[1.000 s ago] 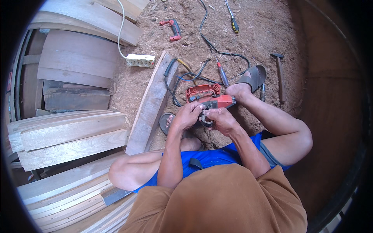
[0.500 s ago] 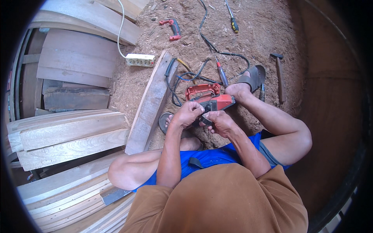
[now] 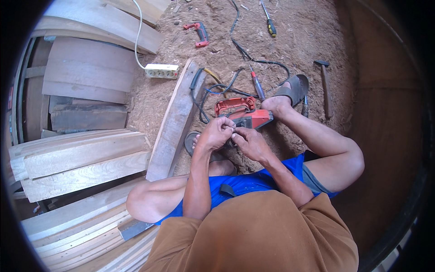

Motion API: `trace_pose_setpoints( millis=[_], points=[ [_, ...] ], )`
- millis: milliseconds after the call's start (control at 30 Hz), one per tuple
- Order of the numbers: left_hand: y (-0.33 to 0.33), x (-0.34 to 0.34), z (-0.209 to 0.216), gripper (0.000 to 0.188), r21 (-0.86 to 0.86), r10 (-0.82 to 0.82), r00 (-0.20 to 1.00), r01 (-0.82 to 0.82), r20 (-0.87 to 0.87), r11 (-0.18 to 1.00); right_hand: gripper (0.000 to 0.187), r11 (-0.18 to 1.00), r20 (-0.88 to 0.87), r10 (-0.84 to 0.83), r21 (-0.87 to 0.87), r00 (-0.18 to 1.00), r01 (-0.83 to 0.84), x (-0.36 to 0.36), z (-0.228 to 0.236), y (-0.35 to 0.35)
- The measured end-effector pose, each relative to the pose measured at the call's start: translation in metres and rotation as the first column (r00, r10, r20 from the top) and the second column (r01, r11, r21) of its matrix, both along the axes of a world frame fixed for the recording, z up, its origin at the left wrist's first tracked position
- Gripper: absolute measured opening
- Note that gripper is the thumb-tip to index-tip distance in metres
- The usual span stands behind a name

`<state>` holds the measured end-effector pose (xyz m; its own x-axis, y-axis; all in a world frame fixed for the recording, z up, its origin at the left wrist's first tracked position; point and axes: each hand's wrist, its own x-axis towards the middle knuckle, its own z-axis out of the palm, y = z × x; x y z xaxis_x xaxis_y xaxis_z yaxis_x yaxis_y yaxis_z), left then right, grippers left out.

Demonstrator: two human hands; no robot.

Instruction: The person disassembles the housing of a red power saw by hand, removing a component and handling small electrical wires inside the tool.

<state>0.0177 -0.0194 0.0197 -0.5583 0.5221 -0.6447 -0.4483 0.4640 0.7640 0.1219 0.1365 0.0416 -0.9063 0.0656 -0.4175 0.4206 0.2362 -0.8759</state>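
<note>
A red and black power tool [image 3: 258, 119], which looks like an electric planer, lies between my feet with its handle [image 3: 235, 104] opened up. At its near side, my left hand [image 3: 217, 133] is closed in a pinch. Fingertip to fingertip with it, my right hand [image 3: 250, 143] pinches too. What they hold is too small and too covered by the fingers to name. A dark cable [image 3: 201, 102] with bared, thinner wires lies just beyond the tool. The loose red and black handle half [image 3: 201, 35] rests on the ground farther off.
A plank [image 3: 174, 122] slants left of the tool. Beyond it sits a white power strip [image 3: 161, 71]. A screwdriver [image 3: 257, 85] lies near my right sandal [image 3: 297, 89], another screwdriver [image 3: 270, 26] farther away, a hammer [image 3: 326, 88] at the right. Stacked boards [image 3: 86, 156] fill the left side.
My right hand has turned and moved its fingertips up against my left hand's. The small black part seen in it before is now hidden. The tool has barely moved.
</note>
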Motion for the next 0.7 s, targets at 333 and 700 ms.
trace_pose_setpoints(
  millis=[333, 700],
  points=[
    [0.000, -0.001, 0.015, 0.034, 0.044, 0.064, 0.994, -0.060, -0.084, 0.997, 0.036, 0.997, 0.082, -0.022, 0.081, 0.996, 0.015, -0.007, 0.008, -0.003],
    [0.004, 0.003, 0.025, 0.028, 0.015, 0.079, 0.954, -0.078, -0.288, 0.997, 0.031, 0.978, 0.085, -0.122, 0.182, 0.989, 0.105, -0.011, 0.010, -0.003]
  ],
)
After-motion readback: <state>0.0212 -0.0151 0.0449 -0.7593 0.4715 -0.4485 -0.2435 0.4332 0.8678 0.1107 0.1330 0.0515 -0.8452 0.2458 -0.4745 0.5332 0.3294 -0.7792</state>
